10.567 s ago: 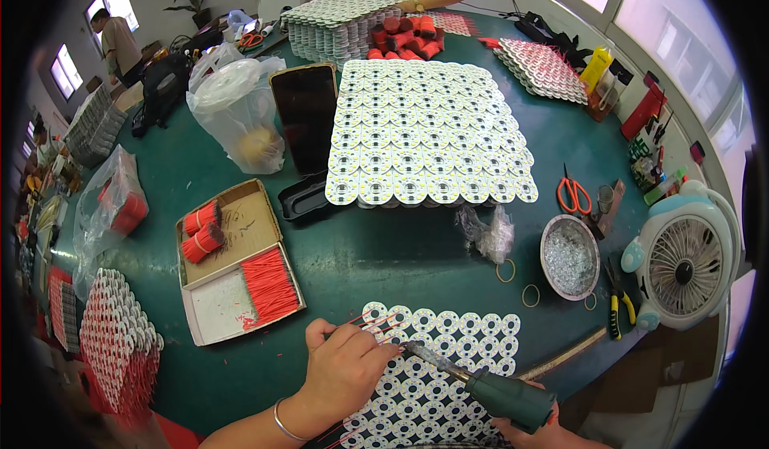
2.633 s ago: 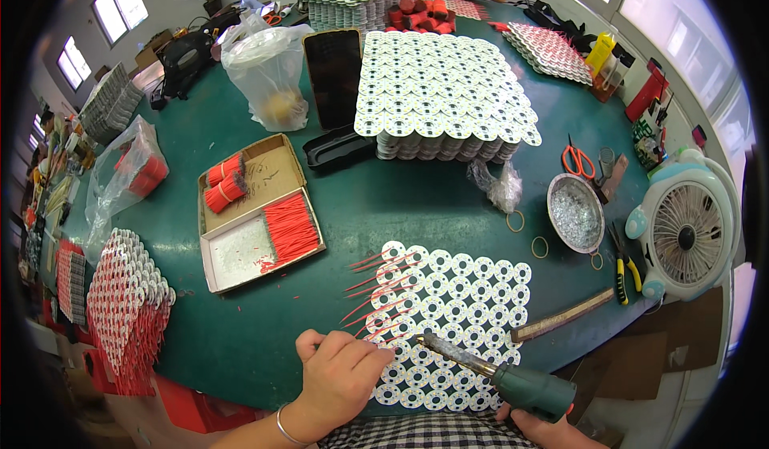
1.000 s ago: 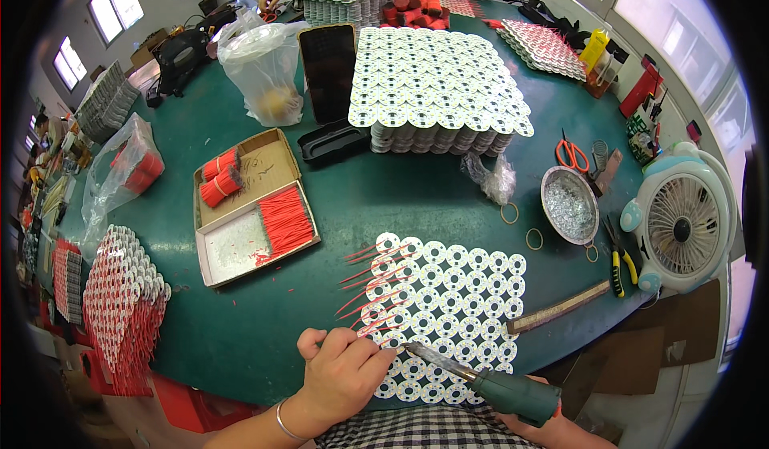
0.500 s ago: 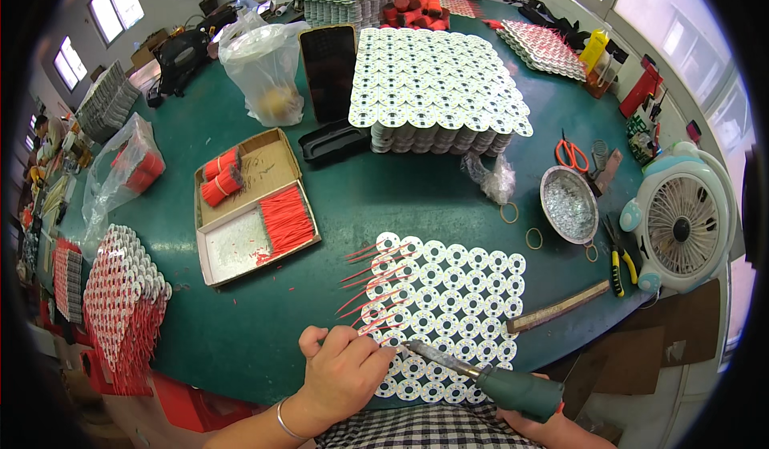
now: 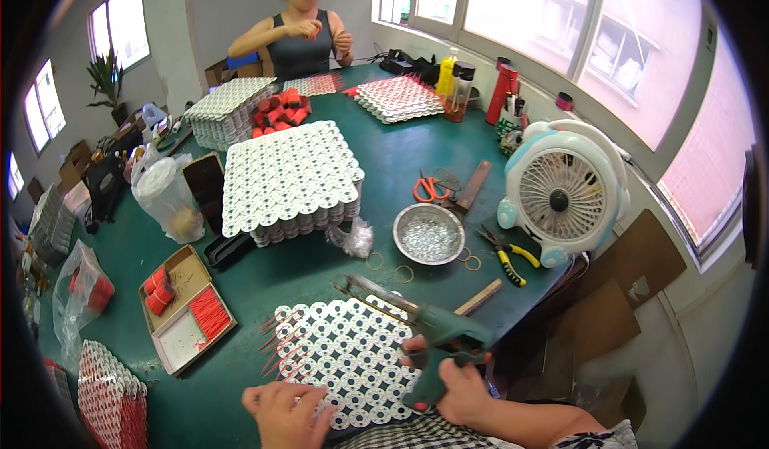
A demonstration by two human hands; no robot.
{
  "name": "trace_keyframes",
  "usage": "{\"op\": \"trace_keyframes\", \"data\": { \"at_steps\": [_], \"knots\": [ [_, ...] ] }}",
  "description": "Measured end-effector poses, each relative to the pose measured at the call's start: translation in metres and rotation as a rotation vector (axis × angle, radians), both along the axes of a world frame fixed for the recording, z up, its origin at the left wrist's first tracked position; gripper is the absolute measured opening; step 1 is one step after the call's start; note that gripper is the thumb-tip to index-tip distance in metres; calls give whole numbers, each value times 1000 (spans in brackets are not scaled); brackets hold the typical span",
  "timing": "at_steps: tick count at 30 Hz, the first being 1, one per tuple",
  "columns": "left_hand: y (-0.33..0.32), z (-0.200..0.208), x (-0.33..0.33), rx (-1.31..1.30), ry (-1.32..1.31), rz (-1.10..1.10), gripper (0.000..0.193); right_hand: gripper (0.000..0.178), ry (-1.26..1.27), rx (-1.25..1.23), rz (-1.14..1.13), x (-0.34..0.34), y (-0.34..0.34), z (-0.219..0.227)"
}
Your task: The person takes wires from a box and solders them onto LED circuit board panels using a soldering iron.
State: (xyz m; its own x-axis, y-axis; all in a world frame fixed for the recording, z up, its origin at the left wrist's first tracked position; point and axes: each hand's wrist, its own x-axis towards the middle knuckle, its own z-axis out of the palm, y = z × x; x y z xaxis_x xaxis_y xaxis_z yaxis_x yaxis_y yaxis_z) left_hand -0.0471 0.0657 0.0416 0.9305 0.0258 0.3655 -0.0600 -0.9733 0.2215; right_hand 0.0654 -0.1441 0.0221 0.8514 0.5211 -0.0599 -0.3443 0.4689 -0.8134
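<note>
Head view | beyond, I see a white stack [image 5: 288, 177], a bowl [image 5: 428, 258]; fan [image 5: 561, 189] right, open box [image 5: 170, 346] left | soldering gun [image 5: 448, 333] hides some of the disc sheet [image 5: 340, 353], which lies on the surface [image 5: 276, 277] between both hands | right hand [image 5: 460, 393] grips gun; left hand [image 5: 288, 413] loosely spread, any hold I can't tell

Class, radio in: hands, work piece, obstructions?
Right hand gripping green soldering gun. Left hand at near-left corner of white-disc sheet, grip unclear. Red wires along sheet's left edge. Barrel hides part of far edge.
</note>
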Motion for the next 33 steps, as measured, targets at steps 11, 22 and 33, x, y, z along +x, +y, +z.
{"op": "trace_keyframes", "data": {
  "at_steps": [11, 22, 33],
  "knots": [
    [-73, -6, 47, -947, 295, 18, 54, 57, -68, -309, 798, 28, -63, -1],
    [-80, -25, 44, -840, 197, -140, 48, 41, -1118, -1808, -446, 180, -140, -26],
    [-66, -18, 34, -794, 125, 59, 48, 19, -696, -1343, -500, 179, -138, -18]
  ]
}}
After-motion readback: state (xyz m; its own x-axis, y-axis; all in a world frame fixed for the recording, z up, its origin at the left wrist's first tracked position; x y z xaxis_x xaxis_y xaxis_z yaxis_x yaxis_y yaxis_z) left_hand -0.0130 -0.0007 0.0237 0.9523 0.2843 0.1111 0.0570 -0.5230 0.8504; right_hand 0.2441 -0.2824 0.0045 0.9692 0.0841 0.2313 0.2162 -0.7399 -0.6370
